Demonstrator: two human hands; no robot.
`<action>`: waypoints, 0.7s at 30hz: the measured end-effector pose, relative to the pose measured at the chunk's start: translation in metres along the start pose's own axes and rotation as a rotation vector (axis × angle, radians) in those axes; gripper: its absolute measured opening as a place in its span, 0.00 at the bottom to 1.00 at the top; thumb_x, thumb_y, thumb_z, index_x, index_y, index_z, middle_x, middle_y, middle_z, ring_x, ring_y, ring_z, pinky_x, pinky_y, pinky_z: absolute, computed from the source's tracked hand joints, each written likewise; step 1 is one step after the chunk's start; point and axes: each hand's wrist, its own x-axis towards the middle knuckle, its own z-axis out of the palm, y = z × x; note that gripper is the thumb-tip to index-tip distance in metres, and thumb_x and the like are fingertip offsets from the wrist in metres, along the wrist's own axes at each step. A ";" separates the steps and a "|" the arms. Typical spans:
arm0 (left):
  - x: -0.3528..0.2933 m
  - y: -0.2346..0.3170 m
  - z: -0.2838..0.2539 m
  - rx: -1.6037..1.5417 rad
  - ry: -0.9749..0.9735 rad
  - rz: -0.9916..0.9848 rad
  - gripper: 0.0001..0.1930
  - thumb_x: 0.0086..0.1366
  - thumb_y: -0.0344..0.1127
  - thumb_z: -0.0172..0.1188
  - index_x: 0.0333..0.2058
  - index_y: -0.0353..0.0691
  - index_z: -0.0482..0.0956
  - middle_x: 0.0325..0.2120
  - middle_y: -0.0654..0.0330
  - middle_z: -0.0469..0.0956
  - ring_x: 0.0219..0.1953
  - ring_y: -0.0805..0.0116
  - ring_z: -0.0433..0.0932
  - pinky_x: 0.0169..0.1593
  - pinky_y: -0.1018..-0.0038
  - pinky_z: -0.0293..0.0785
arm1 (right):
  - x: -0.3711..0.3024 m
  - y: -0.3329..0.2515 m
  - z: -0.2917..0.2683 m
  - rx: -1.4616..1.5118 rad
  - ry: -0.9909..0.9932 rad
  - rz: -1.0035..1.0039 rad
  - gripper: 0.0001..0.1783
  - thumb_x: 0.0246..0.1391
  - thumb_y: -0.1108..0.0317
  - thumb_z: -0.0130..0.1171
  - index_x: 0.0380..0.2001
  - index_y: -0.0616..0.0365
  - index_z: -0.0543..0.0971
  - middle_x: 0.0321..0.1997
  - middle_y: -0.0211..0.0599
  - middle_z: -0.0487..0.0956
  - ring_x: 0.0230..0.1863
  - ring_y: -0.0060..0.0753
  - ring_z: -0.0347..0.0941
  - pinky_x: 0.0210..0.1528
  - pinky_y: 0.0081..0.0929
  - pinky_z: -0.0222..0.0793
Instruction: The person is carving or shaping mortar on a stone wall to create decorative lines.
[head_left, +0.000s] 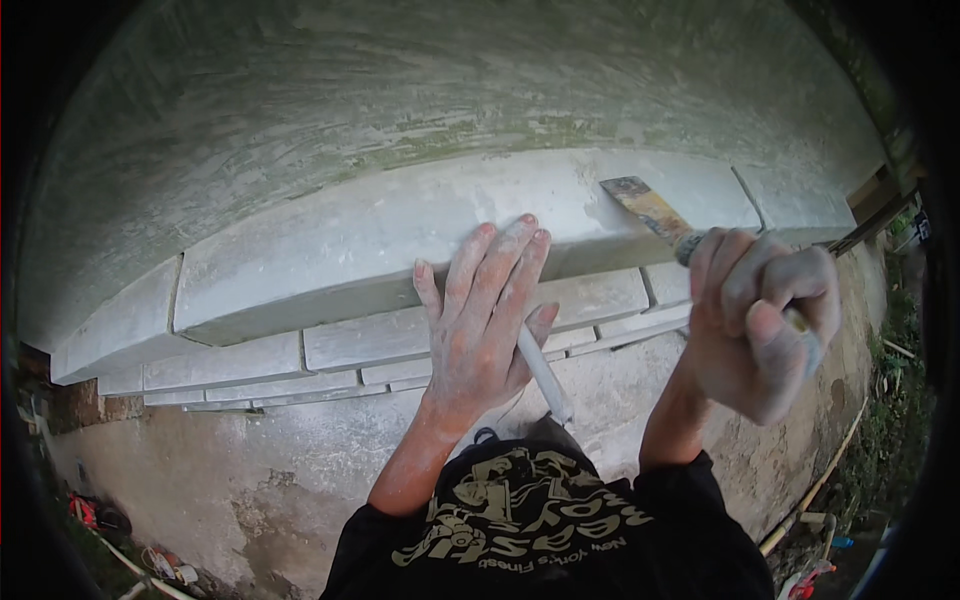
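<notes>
My right hand is wrapped round the handle of a scraper with a flat, stained blade. The blade slants up and left over the top face of a pale block, its tip at or just above the surface; which, I cannot tell. My left hand, dusted white, presses on the front edge of the same block with its fingers stretched upward. Between its thumb and palm sits a pale grey rod, whose lower end sticks out toward my shirt. The rod's upper part is hidden by the hand.
A rough grey-green plastered wall rises behind the blocks. Lower block courses step down below, with dark gaps at their joints. Stained concrete lies beneath. A long thin pole and plants border the right side.
</notes>
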 end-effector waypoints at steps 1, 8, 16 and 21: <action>-0.001 0.000 0.000 0.007 -0.018 -0.020 0.29 0.65 0.43 0.62 0.64 0.42 0.74 0.65 0.61 0.71 0.71 0.57 0.61 0.74 0.49 0.15 | -0.001 -0.001 0.000 -0.057 -0.001 0.067 0.11 0.57 0.72 0.54 0.25 0.56 0.63 0.17 0.28 0.61 0.18 0.21 0.54 0.24 0.25 0.53; 0.001 0.001 -0.001 0.009 -0.006 -0.013 0.27 0.67 0.43 0.60 0.64 0.42 0.74 0.65 0.62 0.72 0.70 0.57 0.62 0.74 0.49 0.15 | -0.002 -0.001 0.003 -0.099 0.075 0.122 0.08 0.53 0.72 0.50 0.24 0.55 0.63 0.18 0.28 0.61 0.19 0.21 0.54 0.26 0.28 0.56; 0.002 0.002 -0.002 0.005 -0.008 -0.005 0.28 0.67 0.44 0.60 0.64 0.43 0.74 0.65 0.62 0.71 0.71 0.57 0.62 0.75 0.48 0.17 | 0.006 0.000 0.014 -0.139 0.183 0.136 0.07 0.48 0.72 0.51 0.23 0.56 0.64 0.17 0.27 0.60 0.19 0.23 0.54 0.27 0.32 0.61; 0.001 0.001 -0.002 0.013 -0.006 -0.003 0.30 0.65 0.43 0.62 0.65 0.43 0.72 0.66 0.62 0.70 0.71 0.57 0.61 0.74 0.48 0.17 | 0.002 0.002 0.015 -0.254 0.152 0.205 0.05 0.47 0.73 0.50 0.24 0.57 0.64 0.17 0.27 0.59 0.19 0.23 0.53 0.27 0.33 0.60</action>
